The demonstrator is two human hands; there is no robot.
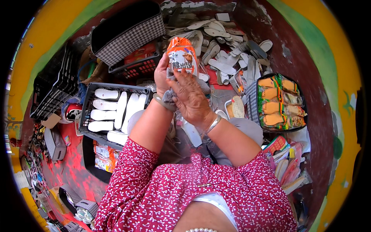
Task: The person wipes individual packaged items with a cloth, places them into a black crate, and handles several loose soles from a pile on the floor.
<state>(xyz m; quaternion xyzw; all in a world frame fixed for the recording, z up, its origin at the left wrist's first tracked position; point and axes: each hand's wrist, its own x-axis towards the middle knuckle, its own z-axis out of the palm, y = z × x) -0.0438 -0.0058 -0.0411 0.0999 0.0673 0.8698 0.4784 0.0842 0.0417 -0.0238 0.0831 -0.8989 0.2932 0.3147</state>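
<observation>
My left hand [161, 75] grips an orange-and-white printed plastic packet [181, 48], which stands upright in front of me. The packet looks like an insole pack. My right hand [189, 96] lies across its lower part with fingers stretched out. Grey fuzzy material [169, 96] shows between my hands and below the packet; whether it belongs to the packet is unclear. The palm and inner fingers of my left hand are partly hidden behind my right hand and the packet.
A dark crate [87, 116] of white insoles stands at left, below a houndstooth basket [131, 36]. Loose insoles [222, 65] lie heaped at the far side. At right, another basket [253, 102] holds orange insole packs [272, 106]. Pink packs [290, 166] lie nearer.
</observation>
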